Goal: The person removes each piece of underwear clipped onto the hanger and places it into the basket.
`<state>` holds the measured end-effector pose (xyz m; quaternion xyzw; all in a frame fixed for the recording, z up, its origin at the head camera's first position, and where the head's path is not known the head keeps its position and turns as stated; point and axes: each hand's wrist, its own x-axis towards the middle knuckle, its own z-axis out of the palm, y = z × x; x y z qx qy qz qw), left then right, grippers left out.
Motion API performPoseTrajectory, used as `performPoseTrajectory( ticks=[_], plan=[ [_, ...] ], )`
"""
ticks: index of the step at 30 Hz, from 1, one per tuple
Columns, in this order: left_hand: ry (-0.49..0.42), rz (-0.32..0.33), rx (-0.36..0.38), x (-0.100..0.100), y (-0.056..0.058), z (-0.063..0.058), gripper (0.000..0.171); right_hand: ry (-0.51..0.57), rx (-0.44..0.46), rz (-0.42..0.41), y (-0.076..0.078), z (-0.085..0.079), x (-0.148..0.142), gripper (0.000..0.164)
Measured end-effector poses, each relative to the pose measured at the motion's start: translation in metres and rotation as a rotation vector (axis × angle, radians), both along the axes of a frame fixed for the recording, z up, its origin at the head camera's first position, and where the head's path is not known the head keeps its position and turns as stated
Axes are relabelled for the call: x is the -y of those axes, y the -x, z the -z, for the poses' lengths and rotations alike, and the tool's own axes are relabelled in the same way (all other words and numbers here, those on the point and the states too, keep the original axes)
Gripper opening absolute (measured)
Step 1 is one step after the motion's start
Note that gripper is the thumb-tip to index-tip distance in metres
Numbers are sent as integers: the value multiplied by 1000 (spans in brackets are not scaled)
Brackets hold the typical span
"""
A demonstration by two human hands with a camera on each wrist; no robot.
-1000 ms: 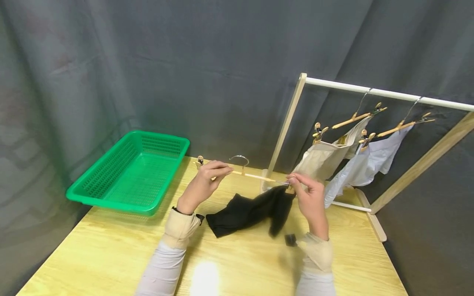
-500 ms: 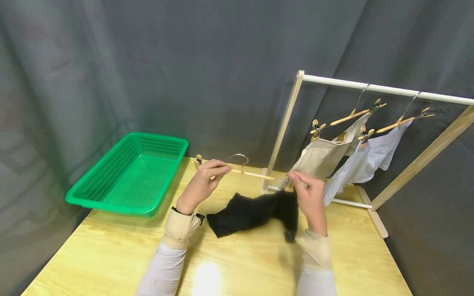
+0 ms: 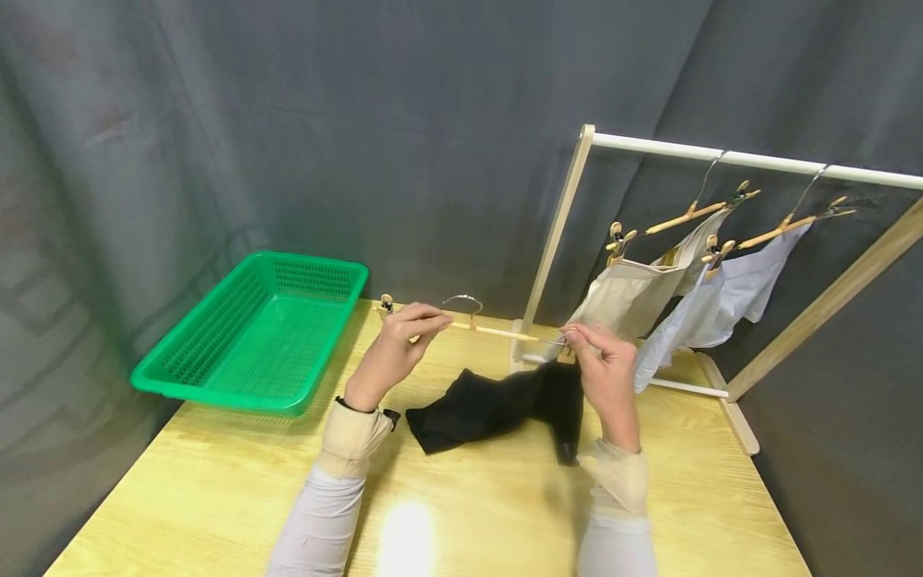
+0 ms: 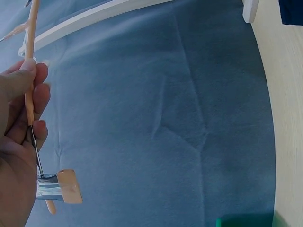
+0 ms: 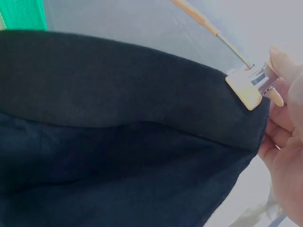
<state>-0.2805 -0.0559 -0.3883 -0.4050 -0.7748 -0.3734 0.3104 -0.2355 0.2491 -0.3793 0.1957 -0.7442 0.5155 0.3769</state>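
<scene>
In the head view my left hand [image 3: 395, 351] pinches the wooden bar of a clip hanger [image 3: 497, 331], held level above the table with its metal hook upward. In the left wrist view the thumb and fingertips are on that bar [image 4: 29, 101], and the near clip [image 4: 70, 187] has no cloth in it. My right hand [image 3: 607, 381] holds the clip at the other end. The right wrist view shows this clip [image 5: 244, 92] biting the corner of a black garment's waistband [image 5: 142, 85]. The black garment [image 3: 490, 407] droops from there, its left part lying toward the table.
A green plastic basket [image 3: 317, 385] stands at the left. On the right is a small rack [image 3: 649, 147] with a white rail. Cream trousers [image 3: 623, 296] and a pale garment [image 3: 735, 300] hang from it on clip hangers, close behind my right hand. Grey curtain [image 3: 433, 144] surrounds the table.
The hanging right part of the black garment has swung right, toward my right wrist. Both hands keep their hold on the hanger, almost in place. The head view has tilted slightly.
</scene>
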Motion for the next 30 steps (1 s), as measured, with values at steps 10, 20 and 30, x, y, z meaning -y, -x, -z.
performPoseTrajectory(
  ticks=[10, 20, 30],
  plan=[
    [14, -1, 1, -2, 0, 1, 23, 30, -51, -13, 3, 1, -3, 9],
    [9, 9, 11, -2, 0, 1, 24, 28, 34, -31, 1, -1, -4, 10],
    [25, -22, 7, -3, 0, 1, 25, -20, 305, 11, -12, -17, 4, 20]
  ],
)
